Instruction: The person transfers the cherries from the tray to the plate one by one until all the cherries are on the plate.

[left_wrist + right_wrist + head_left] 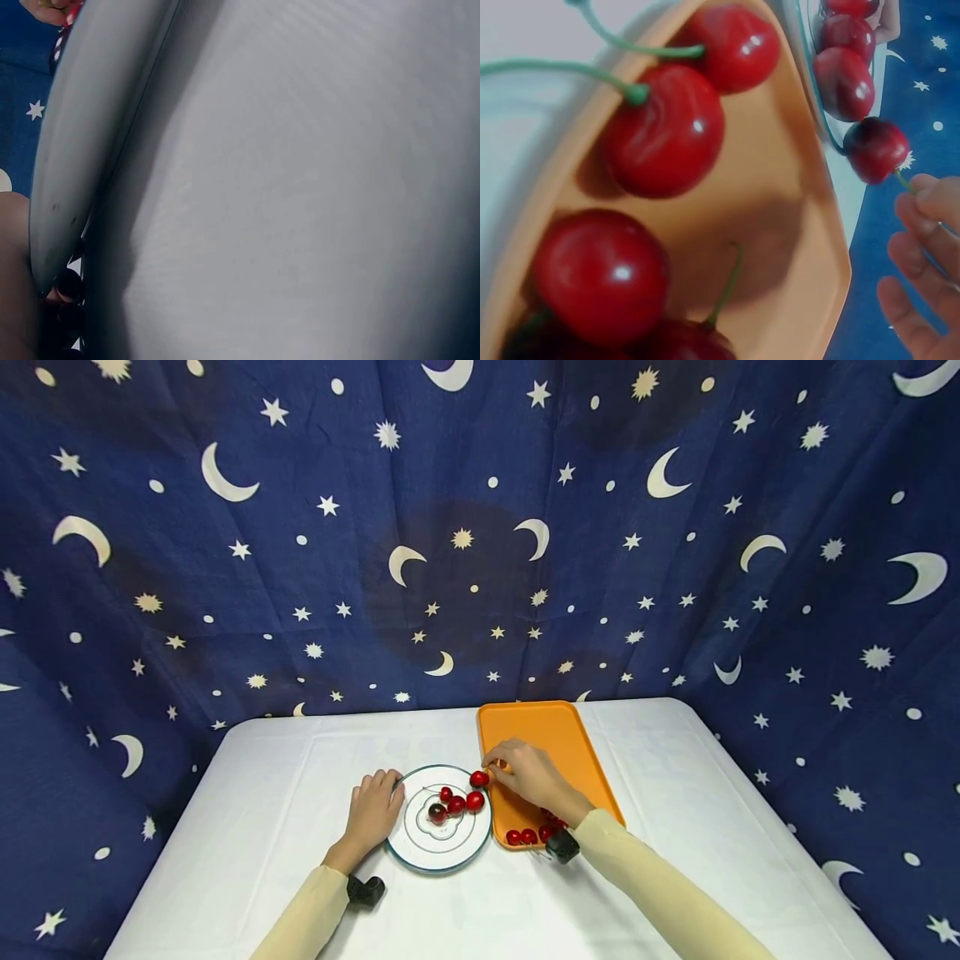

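By its thin green stem, my right hand (528,774) pinches a red cherry (479,779) between thumb and fingertips. This cherry (876,150) hangs at the right rim of a white plate (442,857) with a blue-green edge. Several cherries (456,806) lie on the plate, one of them darker. My left hand (371,810) holds the plate's left rim; the left wrist view shows the plate's side (97,112) close up. Under my right forearm, more cherries (664,131) with green stems sit in the near end of an orange tray (536,735), partly hidden by the wrist.
The tray stands right of the plate, its near left side close to the rim. Both are on a table with a white cloth (300,793). A dark blue curtain (465,568) with moons and stars hangs behind and along the sides.
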Demonstrator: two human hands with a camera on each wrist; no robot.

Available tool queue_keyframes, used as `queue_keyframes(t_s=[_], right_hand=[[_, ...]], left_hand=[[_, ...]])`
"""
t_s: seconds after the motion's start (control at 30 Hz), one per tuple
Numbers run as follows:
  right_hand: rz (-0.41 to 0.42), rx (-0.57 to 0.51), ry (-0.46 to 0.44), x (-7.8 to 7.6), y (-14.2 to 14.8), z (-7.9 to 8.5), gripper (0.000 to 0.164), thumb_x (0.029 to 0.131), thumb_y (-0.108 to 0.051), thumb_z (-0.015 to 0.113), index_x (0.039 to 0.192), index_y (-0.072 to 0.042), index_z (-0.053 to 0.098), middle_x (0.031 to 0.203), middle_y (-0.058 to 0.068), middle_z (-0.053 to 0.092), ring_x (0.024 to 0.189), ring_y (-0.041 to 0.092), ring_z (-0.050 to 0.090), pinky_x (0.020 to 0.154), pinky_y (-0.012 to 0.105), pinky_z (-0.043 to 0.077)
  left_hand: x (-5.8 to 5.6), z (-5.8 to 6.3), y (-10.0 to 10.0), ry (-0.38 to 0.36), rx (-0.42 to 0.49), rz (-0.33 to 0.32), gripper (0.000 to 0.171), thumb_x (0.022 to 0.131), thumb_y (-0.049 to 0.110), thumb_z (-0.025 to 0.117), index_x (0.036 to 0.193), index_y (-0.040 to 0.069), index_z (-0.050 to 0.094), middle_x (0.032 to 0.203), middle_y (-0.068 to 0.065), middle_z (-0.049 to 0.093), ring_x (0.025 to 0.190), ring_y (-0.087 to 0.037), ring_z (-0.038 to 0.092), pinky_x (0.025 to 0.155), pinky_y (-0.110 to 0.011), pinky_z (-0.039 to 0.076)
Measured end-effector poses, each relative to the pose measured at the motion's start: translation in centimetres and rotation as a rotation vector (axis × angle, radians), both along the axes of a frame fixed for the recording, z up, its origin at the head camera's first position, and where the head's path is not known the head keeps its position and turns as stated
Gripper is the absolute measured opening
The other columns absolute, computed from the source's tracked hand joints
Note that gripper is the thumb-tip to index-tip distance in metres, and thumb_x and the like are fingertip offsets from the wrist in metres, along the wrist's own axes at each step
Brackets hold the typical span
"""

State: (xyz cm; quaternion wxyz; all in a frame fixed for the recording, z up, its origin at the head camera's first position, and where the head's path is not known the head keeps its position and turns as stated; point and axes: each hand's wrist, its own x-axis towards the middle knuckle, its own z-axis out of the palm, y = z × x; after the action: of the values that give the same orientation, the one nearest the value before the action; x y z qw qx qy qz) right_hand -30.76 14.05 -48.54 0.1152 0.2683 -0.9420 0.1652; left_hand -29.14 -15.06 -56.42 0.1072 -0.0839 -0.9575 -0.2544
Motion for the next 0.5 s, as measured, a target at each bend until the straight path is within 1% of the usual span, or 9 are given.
queue_keyframes(t_s=[0.13, 0.3, 0.5], right_hand=[[0.016, 0.003, -0.034, 0.11, -0.27, -0.31, 0.011, 0.095, -0.019, 0.074, 0.105, -0.019, 0.078, 0.103, -0.003, 0.077, 0.094, 0.013, 0.066, 0.087, 0.034, 0.059], [0.032, -0.005, -0.06, 0.16, -0.64, -0.58, 0.01, 0.095, -0.019, 0.073, 0.104, -0.02, 0.078, 0.103, -0.003, 0.077, 0.097, 0.015, 0.067, 0.091, 0.036, 0.058], [0.075, 0.01, -0.068, 0.39, -0.97, -0.87, 0.008, 0.095, -0.018, 0.073, 0.102, -0.019, 0.078, 0.102, -0.003, 0.077, 0.098, 0.016, 0.068, 0.09, 0.037, 0.058]], left_hand=[[0.19, -0.1, -0.14, 0.0, -0.005, -0.001, 0.024, 0.106, 0.024, 0.049, 0.116, 0.008, 0.064, 0.097, -0.007, 0.06, 0.09, -0.022, 0.046, 0.077, -0.037, 0.032], [0.13, -0.15, -0.21, 0.01, -0.007, -0.004, 0.024, 0.106, 0.024, 0.049, 0.116, 0.008, 0.064, 0.097, -0.008, 0.059, 0.09, -0.023, 0.047, 0.077, -0.038, 0.032], [0.05, -0.06, 0.06, 0.005, -0.003, -0.003, 0.025, 0.106, 0.024, 0.049, 0.117, 0.008, 0.065, 0.097, -0.008, 0.059, 0.091, -0.023, 0.047, 0.078, -0.038, 0.033]])
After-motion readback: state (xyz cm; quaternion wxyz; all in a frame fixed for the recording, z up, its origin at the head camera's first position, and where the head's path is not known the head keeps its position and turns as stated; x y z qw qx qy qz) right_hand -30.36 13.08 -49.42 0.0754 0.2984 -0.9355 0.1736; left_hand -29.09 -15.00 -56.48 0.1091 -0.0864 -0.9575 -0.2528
